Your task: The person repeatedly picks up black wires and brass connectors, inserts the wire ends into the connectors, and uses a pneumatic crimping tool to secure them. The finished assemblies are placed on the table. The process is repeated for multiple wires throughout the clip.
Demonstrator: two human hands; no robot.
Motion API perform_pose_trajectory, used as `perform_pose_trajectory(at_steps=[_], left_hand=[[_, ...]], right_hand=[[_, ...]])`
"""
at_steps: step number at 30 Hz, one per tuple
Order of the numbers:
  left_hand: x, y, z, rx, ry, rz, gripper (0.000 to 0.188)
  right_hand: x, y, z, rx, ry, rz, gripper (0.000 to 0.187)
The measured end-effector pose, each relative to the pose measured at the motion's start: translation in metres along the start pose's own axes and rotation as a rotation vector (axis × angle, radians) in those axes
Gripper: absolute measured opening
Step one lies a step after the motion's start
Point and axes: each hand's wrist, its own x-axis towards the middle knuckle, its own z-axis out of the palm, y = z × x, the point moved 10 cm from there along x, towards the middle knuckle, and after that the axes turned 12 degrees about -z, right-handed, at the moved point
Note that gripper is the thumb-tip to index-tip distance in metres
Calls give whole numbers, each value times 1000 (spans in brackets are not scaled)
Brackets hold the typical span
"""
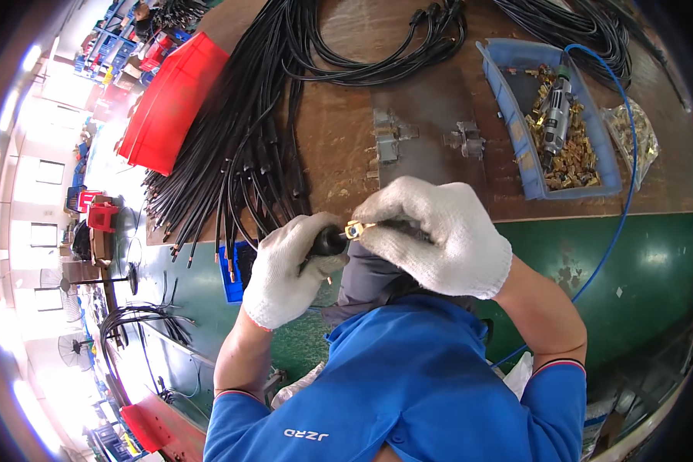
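Both my hands wear white knitted gloves and meet above my lap, just off the table's near edge. My left hand [283, 269] is closed around a black rounded cable end [329, 242]. Between the thumb and fingers of my right hand [448, 240] is a small brass terminal [354, 230], pinched right at the tip of the black end. The two parts touch or nearly touch; I cannot tell whether they are joined. A short copper-coloured tip [329, 280] shows below my left hand.
Black cables [254, 115] spread across the table's left side beside a red bin [173, 104]. Two metal fixtures [393, 137] stand mid-table. At right, a blue tray [516, 142] holds brass parts and a power screwdriver [557, 119] with a blue hose [628, 185]. A plastic bag [633, 138] lies beside it.
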Motion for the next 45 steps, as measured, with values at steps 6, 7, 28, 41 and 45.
perform_pose_trajectory(at_steps=[6, 7, 28, 41, 45], left_hand=[[-13, 5, 3, 48, 3, 86, 52], [-15, 11, 3, 53, 4, 92, 50], [5, 53, 20, 437, 31, 337, 44], [34, 14, 10, 10, -168, -61, 51], [31, 5, 5, -44, -189, -107, 55]], right_hand=[[-7, -11, 13, -90, -80, -57, 15], [-8, -13, 14, -107, -92, -67, 14], [-27, 20, -12, -111, 13, 70, 12], [-5, 48, -15, -64, -13, 201, 13], [-8, 56, -17, 29, 27, 241, 14]])
